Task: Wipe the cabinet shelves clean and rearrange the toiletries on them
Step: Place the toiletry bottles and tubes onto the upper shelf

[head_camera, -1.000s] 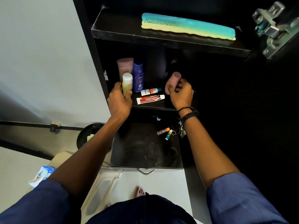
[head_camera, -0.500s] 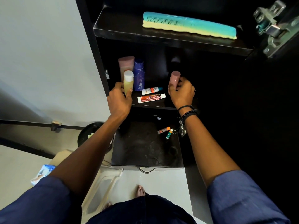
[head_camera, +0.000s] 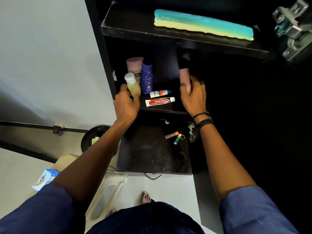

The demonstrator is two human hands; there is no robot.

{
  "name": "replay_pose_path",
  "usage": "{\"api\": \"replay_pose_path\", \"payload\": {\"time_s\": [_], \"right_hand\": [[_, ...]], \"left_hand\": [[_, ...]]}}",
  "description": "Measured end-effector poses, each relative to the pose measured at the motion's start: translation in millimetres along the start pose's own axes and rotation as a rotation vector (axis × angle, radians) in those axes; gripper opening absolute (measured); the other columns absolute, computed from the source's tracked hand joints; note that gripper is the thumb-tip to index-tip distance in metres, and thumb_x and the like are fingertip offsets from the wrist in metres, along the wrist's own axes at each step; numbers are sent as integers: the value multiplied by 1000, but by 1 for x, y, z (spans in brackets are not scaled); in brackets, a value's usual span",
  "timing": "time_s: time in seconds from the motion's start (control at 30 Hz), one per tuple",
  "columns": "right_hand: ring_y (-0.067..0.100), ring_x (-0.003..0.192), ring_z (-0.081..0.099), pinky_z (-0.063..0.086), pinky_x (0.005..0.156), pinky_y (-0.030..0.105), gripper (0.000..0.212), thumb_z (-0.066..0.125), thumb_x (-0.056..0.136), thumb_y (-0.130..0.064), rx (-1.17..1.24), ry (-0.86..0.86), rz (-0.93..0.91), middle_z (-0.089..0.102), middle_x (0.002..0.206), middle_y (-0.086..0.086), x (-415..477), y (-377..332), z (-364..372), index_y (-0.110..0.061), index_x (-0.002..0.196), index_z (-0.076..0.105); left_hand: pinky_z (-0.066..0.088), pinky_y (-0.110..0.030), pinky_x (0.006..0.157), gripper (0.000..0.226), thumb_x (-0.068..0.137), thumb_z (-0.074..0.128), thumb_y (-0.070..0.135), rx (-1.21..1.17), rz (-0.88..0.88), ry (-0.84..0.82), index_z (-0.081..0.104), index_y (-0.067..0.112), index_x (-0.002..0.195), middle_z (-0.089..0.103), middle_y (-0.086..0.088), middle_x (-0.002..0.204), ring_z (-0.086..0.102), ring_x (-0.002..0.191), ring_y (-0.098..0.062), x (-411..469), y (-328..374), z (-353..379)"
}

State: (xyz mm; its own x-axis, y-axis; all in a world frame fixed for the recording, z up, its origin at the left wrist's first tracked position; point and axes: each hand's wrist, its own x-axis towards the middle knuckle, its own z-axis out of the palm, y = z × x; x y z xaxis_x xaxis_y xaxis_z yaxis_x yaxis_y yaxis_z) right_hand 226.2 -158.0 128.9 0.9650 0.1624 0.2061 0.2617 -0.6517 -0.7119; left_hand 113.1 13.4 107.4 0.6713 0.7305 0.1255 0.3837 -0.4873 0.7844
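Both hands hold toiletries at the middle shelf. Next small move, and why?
Probably stand the yellow bottle beside the blue bottle and release it: the left hand grips it right there, while the right hand holds the pink tube farther right.

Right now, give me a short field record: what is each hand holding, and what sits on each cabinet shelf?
left hand: grips small yellow bottle with white cap, tilted, left front of middle shelf
right hand: holds pale pink cylindrical container upright, further right
standing at back left: pink bottle, dark blue lotion bottle
lying between the hands: white-and-orange tube, red-and-white tube
top shelf: teal-and-yellow comb
bottom shelf: two small sticks, smudged surface
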Motion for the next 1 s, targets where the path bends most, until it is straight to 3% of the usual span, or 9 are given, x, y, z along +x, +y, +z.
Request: {"api": "replay_pose_path", "payload": {"time_s": [0.13, 0.27, 0.37, 0.73, 1.0], "right_hand": [[26, 111, 55, 37, 84, 18, 47, 61, 88, -28, -76, -60, -81, 48, 129, 15, -7, 11, -11, -16, 133, 53], [21, 102, 63, 45, 79, 22, 44, 70, 80, -31, -41, 75, -73, 66, 114, 8, -7, 12, -18, -13, 119, 61], [19, 95, 64, 45, 73, 21, 42, 74, 76, -29, -20, 117, -68, 68, 107, 6, -4, 6, -20, -12, 113, 63], [31, 103, 62, 52, 81, 34, 47, 77, 75, -31, -171, -17, -33, 67, 111, 13, 20, -1, -1, -14, 116, 64], [34, 102, 62, 49, 76, 30, 48, 75, 76, -35, -140, -23, 33, 66, 110, 14, 22, 4, 12, -10, 114, 62]], "left_hand": [[47, -34, 86, 43, 90, 64, 27, -10, -32, 0, 49, 7, 125, 63, -11, 117, 61, 104, -28, 1, -1, 1], [45, -35, 84, 42, 88, 65, 28, -18, -56, 9, 50, 7, 122, 65, -10, 112, 62, 102, -28, 1, -2, 0], [45, -35, 86, 41, 89, 64, 27, -16, -67, 19, 50, 7, 122, 65, -10, 113, 61, 103, -28, 0, -1, -1], [44, -34, 90, 40, 89, 64, 31, -73, -167, 25, 55, 5, 119, 67, -11, 108, 62, 101, -25, -5, 0, -3], [44, -35, 92, 43, 89, 65, 31, -106, -257, 23, 54, 4, 121, 65, -12, 111, 60, 105, -26, -4, 4, 0]]}}
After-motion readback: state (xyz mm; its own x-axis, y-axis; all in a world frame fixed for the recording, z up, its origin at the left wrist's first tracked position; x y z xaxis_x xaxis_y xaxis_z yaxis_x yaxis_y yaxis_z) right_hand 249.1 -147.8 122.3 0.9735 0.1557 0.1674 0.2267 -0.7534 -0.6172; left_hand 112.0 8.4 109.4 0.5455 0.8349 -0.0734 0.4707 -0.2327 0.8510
